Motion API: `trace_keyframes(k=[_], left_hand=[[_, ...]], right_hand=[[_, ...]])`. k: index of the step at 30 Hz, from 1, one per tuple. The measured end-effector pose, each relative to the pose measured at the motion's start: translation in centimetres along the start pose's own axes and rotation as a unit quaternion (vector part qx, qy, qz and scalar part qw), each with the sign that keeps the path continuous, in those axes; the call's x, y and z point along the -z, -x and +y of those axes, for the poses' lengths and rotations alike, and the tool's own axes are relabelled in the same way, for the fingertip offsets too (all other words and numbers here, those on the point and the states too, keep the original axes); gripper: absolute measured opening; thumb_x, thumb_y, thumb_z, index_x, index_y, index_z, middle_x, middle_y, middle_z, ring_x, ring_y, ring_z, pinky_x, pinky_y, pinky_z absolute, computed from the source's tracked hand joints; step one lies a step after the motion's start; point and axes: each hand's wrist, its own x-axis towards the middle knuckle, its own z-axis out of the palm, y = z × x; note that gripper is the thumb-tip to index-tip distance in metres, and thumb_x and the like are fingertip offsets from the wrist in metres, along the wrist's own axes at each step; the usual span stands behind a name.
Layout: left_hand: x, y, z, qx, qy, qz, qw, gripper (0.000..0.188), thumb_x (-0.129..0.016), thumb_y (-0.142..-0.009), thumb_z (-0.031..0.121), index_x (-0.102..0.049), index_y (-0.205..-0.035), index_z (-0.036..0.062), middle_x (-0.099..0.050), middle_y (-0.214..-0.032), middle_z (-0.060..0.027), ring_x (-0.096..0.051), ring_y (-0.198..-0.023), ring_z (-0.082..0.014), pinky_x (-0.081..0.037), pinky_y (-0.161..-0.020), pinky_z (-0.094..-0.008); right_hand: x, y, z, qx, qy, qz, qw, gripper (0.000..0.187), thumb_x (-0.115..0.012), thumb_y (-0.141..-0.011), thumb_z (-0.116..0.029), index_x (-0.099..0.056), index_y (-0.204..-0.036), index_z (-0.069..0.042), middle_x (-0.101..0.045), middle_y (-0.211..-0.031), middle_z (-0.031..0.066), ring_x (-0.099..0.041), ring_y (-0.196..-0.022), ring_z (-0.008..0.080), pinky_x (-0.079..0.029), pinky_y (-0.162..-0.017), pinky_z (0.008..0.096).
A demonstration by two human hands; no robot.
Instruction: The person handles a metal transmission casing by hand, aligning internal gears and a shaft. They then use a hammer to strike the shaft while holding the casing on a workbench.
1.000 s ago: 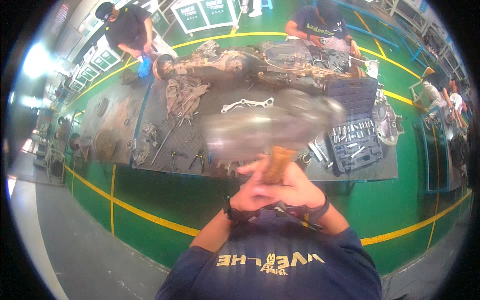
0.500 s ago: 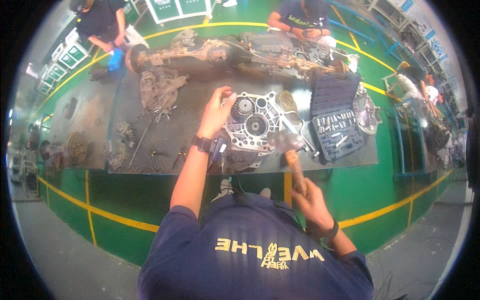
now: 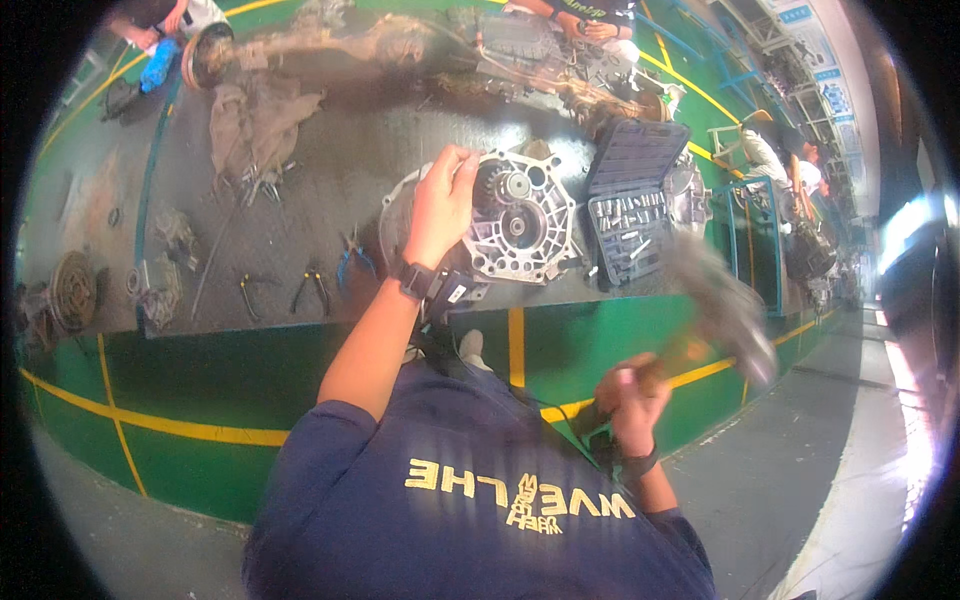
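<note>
An aluminium gearbox housing (image 3: 555, 235) with exposed gears and a round bearing bore sits near the bench's front edge. At its upper left side is my left hand (image 3: 445, 205), fingers curled together against the rim; their far side is hidden. My right hand (image 3: 632, 405) is wrapped around the handle of a hammer (image 3: 725, 310). The hammer's head is blurred by motion and hangs to the right, beyond the bench edge and apart from the housing. Immediately right of the housing lies an opened socket set case (image 3: 630, 175).
Pliers (image 3: 313, 290) lie along the front left of the bench (image 3: 340, 190). A rusty axle assembly (image 3: 380, 50) spans the back, with a grey rag (image 3: 260, 130) before it. Co-workers' hands (image 3: 590, 28) show across the bench. A blue metal frame (image 3: 755, 240) stands at right.
My right hand has swung the hammer away from the housing, out to the right. The view has shifted, and my left hand now lies closer against the housing's rim.
</note>
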Motion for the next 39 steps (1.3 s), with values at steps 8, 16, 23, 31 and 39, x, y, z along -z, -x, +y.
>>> trace_keyframes(k=[8,16,23,31,39], left_hand=[[-0.4,1.1,-0.4,0.039,-0.001,0.014,0.999,0.020,-0.056,-0.103,0.021,-0.064,-0.113,0.0051,-0.071,-0.105,-0.0207,-0.070,-0.098,-0.0355,-0.052,-0.083,-0.0388],[-0.8,0.4,-1.6,0.017,0.027,0.019,0.999,0.024,-0.056,-0.103,0.025,-0.065,-0.115,0.0056,-0.072,-0.107,-0.0183,-0.070,-0.100,-0.0321,-0.052,-0.085,-0.0372],[-0.4,0.5,-1.7,0.029,0.024,-0.008,0.999,0.027,-0.057,-0.102,0.026,-0.063,-0.119,0.0058,-0.072,-0.109,-0.0178,-0.070,-0.102,-0.0311,-0.052,-0.086,-0.0374],[-1.6,3.2,-0.1,-0.006,-0.124,0.091,0.988,0.038,-0.056,-0.098,0.011,-0.051,-0.134,-0.0016,-0.062,-0.126,-0.0261,-0.061,-0.117,-0.0382,-0.047,-0.100,-0.0458],[0.0,8.0,1.6,0.051,-0.083,0.076,0.992,0.068,-0.059,-0.098,0.024,-0.029,-0.157,0.0066,-0.038,-0.156,-0.0229,-0.033,-0.145,-0.0472,-0.019,-0.116,-0.0704]], right_hand=[[0.3,0.1,5.7,-0.237,0.196,-0.102,0.946,0.019,-0.066,-0.091,-0.007,-0.053,-0.077,-0.005,-0.052,-0.061,-0.0011,-0.049,-0.048,0.0075,-0.041,-0.044,0.0271],[2.0,-0.7,7.4,-0.171,0.183,-0.132,0.959,0.015,-0.065,-0.091,-0.006,-0.053,-0.082,-0.006,-0.048,-0.061,-0.0043,-0.043,-0.046,0.0062,-0.034,-0.040,0.0261],[2.3,-1.2,6.6,-0.191,0.194,-0.124,0.954,0.011,-0.065,-0.088,-0.010,-0.061,-0.083,-0.001,-0.055,-0.071,-0.0011,-0.048,-0.065,0.0087,-0.041,-0.057,0.0289],[2.3,-1.9,7.5,-0.218,0.142,-0.141,0.955,0.021,-0.067,-0.094,-0.009,-0.049,-0.082,-0.009,-0.044,-0.056,-0.0035,-0.040,-0.041,0.0086,-0.034,-0.039,0.0267],[2.3,-1.4,8.6,-0.266,0.150,-0.053,0.951,0.022,-0.063,-0.096,-0.010,-0.048,-0.080,-0.009,-0.044,-0.056,0.0006,-0.041,-0.042,0.0136,-0.036,-0.041,0.0316]])
